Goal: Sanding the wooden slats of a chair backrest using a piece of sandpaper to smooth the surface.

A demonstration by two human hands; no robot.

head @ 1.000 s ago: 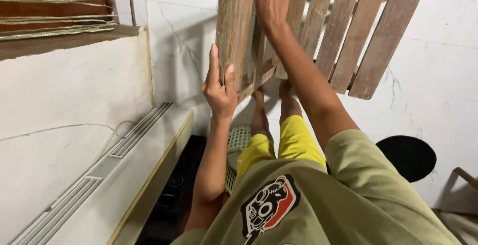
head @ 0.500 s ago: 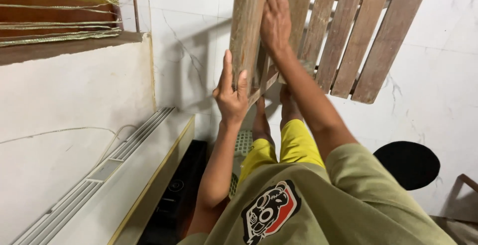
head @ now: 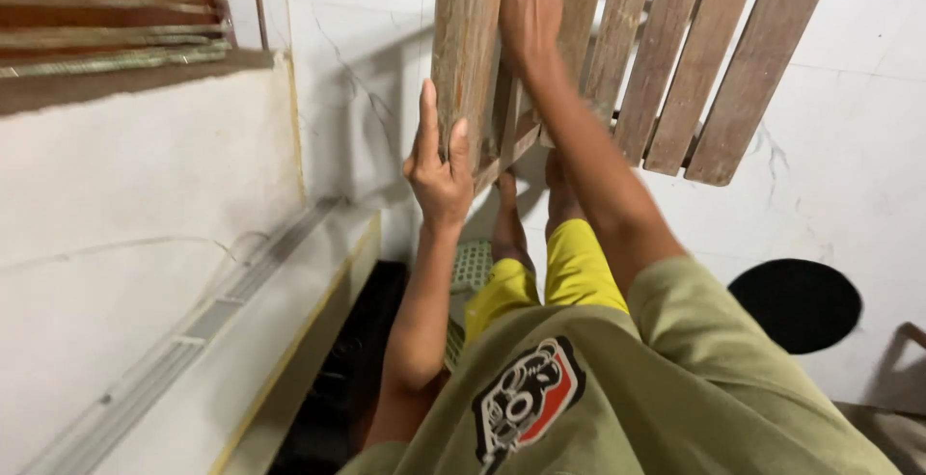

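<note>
Left hand (head: 439,166) gripping wooden slatted pallet (head: 617,51) edge; right hand (head: 529,7) grasping above. Could slip, falling toward feet (head: 531,215) below.

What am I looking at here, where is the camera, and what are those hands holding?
The camera sits on a person's head and looks down along their own body, so you see their olive shirt, yellow shorts and bare feet on a white tiled floor. There is no machine, only two bare hands. Both are lifting a slatted wooden frame. The left hand has its grip on the frame's thick side plank; the right hand presses higher up on the slats. On the floor lie a round black mat and a pale green grid mat.
</note>
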